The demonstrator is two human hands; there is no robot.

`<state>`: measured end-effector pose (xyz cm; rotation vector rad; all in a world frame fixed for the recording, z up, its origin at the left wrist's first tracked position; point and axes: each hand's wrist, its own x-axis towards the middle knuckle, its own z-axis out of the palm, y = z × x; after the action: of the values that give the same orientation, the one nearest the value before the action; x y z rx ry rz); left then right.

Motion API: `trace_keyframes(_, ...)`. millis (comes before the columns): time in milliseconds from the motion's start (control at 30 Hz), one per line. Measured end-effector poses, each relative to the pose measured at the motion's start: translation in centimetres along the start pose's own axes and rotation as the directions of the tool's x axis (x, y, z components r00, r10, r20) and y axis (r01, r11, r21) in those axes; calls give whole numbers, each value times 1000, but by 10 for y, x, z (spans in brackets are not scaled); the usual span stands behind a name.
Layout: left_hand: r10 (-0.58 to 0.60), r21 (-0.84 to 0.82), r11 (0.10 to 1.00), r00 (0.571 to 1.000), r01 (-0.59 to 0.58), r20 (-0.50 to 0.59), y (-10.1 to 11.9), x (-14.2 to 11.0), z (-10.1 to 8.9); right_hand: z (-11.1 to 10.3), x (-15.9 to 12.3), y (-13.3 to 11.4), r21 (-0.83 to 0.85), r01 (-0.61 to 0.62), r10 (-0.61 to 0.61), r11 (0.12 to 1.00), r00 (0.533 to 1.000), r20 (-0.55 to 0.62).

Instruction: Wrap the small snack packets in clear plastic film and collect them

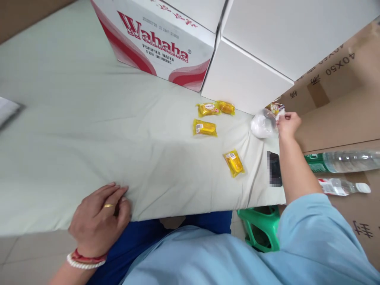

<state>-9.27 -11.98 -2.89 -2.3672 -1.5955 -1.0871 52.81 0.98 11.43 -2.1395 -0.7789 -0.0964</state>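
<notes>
My left hand (99,219) rests on the pale cloth at the table's front edge, fingers extended and loosely bent, with nothing held. Far to the right, my right hand (288,123) pinches a thin white crumpled piece (280,114), tissue or plastic, I cannot tell which. Just left of those fingers is a clear, rounded plastic bag or container (263,124) with something white inside. A colourful wrapper (276,107) lies behind it. Several yellow-wrapped snacks lie between my hands: one nearest me (234,163), another (204,128) further left, and a pair (208,109) by the boxes.
A Wahaha water carton (160,43) and white boxes (243,75) line the table's back. Brown cardboard (341,107) walls the right side. A dark, partly blurred object (276,169) lies beside my right forearm. Two plastic bottles (350,161) are further right; a green stool (261,229) stands below.
</notes>
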Motion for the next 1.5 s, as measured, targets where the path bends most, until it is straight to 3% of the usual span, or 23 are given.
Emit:
trace_keyframes(67,-100,-134,985,994,106,49,8,10,-6,0,-34,-14,124,-11,10,992,1000,6)
trace_keyframes(133,-133,-303,936,978,177,162,22,28,-9,9,-90,-26,277,-13,-17,961,994,106)
trace_keyframes(200,-59,-448,881,975,152,214,42,54,-6,26,-160,-37,635,-179,-107,751,917,384)
trace_keyframes(233,-33,-519,844,977,139,209,53,67,0,37,-197,-43,700,-285,-141,655,864,483)
trace_keyframes(333,-42,-703,675,963,225,268,80,105,34,68,-287,-58,663,-522,-138,536,721,679)
trace_keyframes(433,-148,-750,540,920,383,363,86,127,77,91,-331,-69,621,-558,-143,550,669,729)
trace_keyframes(567,-188,-742,463,871,485,453,80,129,104,99,-336,-70,637,-491,-243,595,645,724)
trace_keyframes(667,-162,-761,365,842,536,515,76,125,103,96,-329,-69,623,-519,-267,586,602,753)
trace_keyframes(767,-180,-755,187,778,628,602,72,127,100,93,-324,-69,612,-563,-259,556,582,771)
trace_keyframes(867,-239,-747,34,731,664,639,70,132,97,92,-319,-69,620,-594,-233,513,599,766)
trace_keyframes(933,-242,-743,-23,717,669,653,69,134,95,92,-318,-69,649,-563,-244,512,629,738)
trace_keyframes(1000,-185,-735,-21,720,677,669,70,134,93,91,-319,-69,677,-483,-308,555,636,707)
trace_keyframes(1133,-95,-738,71,741,671,665,73,132,91,92,-324,-68,680,-382,-389,626,603,697)
trace_keyframes(1300,-113,-741,96,747,664,655,72,133,93,94,-320,-64,655,-521,-249,546,646,722)
trace_keyframes(1400,-95,-742,82,746,665,659,72,132,94,93,-316,-64,631,-635,-200,447,616,762)
trace_keyframes(1500,-102,-754,99,761,649,641,73,131,95,89,-316,-68,613,-669,-231,421,574,785)
